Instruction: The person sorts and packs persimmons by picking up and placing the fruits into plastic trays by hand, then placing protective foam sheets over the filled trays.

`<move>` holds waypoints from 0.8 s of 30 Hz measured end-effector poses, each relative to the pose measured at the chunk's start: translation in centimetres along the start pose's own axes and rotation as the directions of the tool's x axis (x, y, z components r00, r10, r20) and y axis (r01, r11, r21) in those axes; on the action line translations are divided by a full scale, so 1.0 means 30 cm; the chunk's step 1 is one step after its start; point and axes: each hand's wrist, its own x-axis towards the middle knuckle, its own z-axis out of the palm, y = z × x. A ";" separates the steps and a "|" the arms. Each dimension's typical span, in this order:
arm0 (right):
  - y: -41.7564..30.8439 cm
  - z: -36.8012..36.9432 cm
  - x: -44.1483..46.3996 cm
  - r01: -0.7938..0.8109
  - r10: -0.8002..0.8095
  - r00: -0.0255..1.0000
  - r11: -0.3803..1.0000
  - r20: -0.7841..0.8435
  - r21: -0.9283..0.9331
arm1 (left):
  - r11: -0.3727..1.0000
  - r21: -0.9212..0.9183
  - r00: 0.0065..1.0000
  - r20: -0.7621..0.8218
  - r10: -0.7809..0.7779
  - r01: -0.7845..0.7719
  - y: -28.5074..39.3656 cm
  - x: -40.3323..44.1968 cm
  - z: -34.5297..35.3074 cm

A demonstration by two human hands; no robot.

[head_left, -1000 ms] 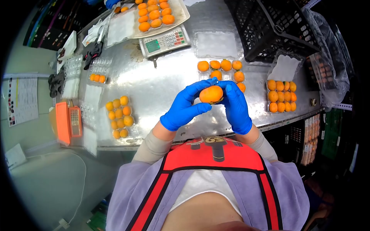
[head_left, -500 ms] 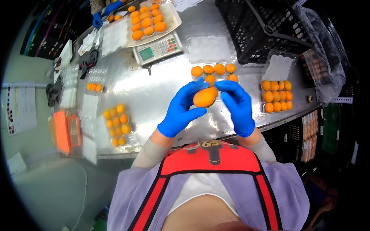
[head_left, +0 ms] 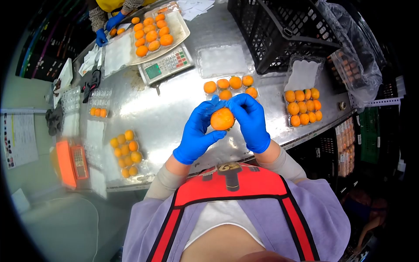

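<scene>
My left hand [head_left: 195, 134], in a blue glove, is closed around an orange persimmon [head_left: 222, 119], its thumb beneath and its fingers behind. From the right, my right hand [head_left: 250, 121], gloved in blue too, has its bent fingers against the top right side of the same fruit. Where the fingertips of both hands meet is partly hidden. Just beyond them lies a clear plastic tray [head_left: 237, 92] with several persimmons, its near part covered by my hands.
A scale [head_left: 166, 64] bears a filled fruit pack. Filled packs also lie right [head_left: 304, 107] and left [head_left: 126, 153]. A black crate [head_left: 279, 39] stands at the back right. An orange device [head_left: 66, 162] is far left. A co-worker's gloved hand [head_left: 115, 20] shows top left.
My right hand has moved left onto the persimmon, its fingers closing from a spread pose. The fruit has turned and looks rounder. The whole view has shifted slightly.
</scene>
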 end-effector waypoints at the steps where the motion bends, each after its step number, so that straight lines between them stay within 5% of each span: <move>1: -0.005 -0.003 0.001 -0.016 0.017 1.000 1.000 -0.019 0.009 | 1.000 0.002 1.000 -0.005 -0.001 0.001 0.002 -0.002 0.004; 9: -0.028 -0.035 0.015 -0.010 0.021 0.991 0.997 -0.134 0.081 | 0.995 -0.067 0.997 -0.029 0.078 -0.080 0.020 0.011 -0.009; 14: -0.053 -0.048 -0.010 -0.211 0.193 0.974 0.962 0.115 0.173 | 0.995 -0.032 0.995 -0.033 0.093 -0.094 0.019 0.015 -0.006; 17: -0.038 -0.019 -0.013 -0.145 0.103 0.964 0.977 0.245 0.158 | 0.993 0.040 0.993 -0.032 0.115 -0.114 0.008 0.016 -0.014; 19: -0.031 -0.010 -0.020 -0.246 0.171 0.924 0.951 0.342 0.189 | 0.988 0.088 0.991 -0.022 0.133 -0.130 0.005 0.020 -0.018; 23: -0.023 0.025 -0.029 -0.061 0.036 0.972 0.993 0.234 0.100 | 0.959 0.272 0.996 0.005 0.086 -0.084 0.016 0.026 -0.020; 24: -0.028 0.027 -0.026 0.068 -0.059 0.981 0.997 0.185 -0.046 | 0.956 0.287 0.997 -0.034 0.076 -0.063 0.018 0.025 -0.021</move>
